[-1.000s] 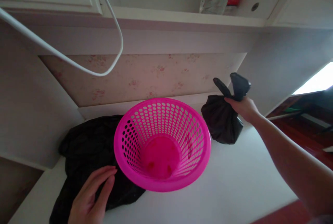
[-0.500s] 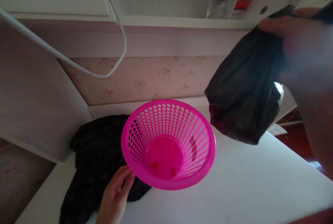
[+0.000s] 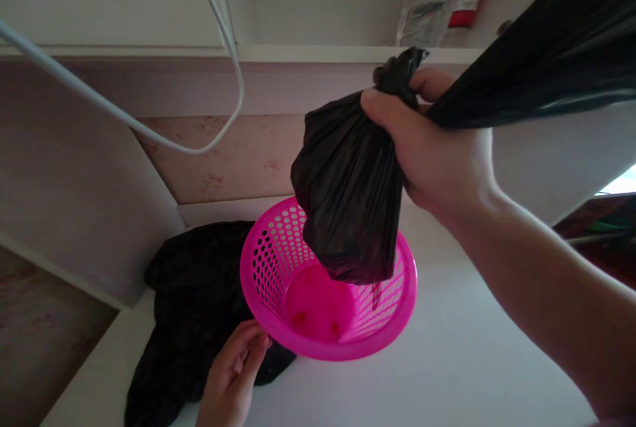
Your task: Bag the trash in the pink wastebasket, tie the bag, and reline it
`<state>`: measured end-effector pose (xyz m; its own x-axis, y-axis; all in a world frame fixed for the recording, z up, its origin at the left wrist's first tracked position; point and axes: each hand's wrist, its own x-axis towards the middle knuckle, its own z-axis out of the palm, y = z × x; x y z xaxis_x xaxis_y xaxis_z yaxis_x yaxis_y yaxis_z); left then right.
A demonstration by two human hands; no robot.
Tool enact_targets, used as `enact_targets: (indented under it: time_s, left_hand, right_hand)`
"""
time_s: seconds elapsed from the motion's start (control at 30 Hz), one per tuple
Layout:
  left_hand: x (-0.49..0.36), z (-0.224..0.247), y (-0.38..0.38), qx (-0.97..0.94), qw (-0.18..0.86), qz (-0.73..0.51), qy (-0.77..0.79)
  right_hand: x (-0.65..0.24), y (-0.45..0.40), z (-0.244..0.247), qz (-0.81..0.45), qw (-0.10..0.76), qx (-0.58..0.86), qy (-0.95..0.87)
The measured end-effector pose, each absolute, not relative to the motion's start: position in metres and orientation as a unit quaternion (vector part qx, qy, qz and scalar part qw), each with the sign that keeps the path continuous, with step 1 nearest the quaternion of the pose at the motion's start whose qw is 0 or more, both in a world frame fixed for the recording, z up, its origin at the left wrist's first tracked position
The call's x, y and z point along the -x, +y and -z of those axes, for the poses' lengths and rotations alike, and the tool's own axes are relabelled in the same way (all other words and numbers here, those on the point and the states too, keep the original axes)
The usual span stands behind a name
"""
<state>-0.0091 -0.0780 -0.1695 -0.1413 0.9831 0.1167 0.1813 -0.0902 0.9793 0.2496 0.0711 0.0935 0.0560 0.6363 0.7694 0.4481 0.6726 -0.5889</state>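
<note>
The black bag (image 3: 355, 205) hangs just left of and below the right hand (image 3: 437, 142), which is closed round its gathered neck, thumb across the near side. The bag is bulging, with pleats fanning down from the grip and a crumpled tuft above the thumb. A long stretch of black plastic (image 3: 551, 49) runs up and right from the same hand; its join with the bag is hidden.

Below the right hand and to its left is the pink basket (image 3: 338, 351), round, open-topped and pierced with holes. The bag is over its opening and blocks sight of the far rim and part of the wall; whether they touch, I cannot tell. Dark reddish spots show on the basket's floor.

The left hand (image 3: 231, 371) is at the basket's near-left rim, fingers bent and the gap to the thumb narrow; I cannot tell whether it grips. Beyond and left of that hand, a black heap (image 3: 193, 311) lies against the basket on the white tabletop (image 3: 472, 347).

Farther out, a white cord (image 3: 169, 142) loops well above the left hand. Above the right hand, a clear container (image 3: 422, 26) and a red-and-green bottle (image 3: 467, 6) stand on a shelf (image 3: 318, 53).
</note>
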Motion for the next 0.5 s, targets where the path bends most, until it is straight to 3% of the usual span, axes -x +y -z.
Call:
enact_targets:
  time_s: [0.1,0.3,0.5]
  left_hand:
    - [0.014,0.176,-0.080,-0.517,0.381,-0.519,0.564]
    - [0.021,0.171,-0.081,-0.512,0.344,-0.534,0.578]
    - [0.022,0.128,-0.090,-0.586,0.212,-0.527,0.578]
  right_hand:
    - [-0.244,0.064,-0.076,-0.075,0.584,0.414,-0.694]
    - [-0.243,0.044,-0.030,-0.111,0.455,0.444,-0.764]
    - [-0.243,0.033,-0.002,-0.126,0.331,0.489,-0.797]
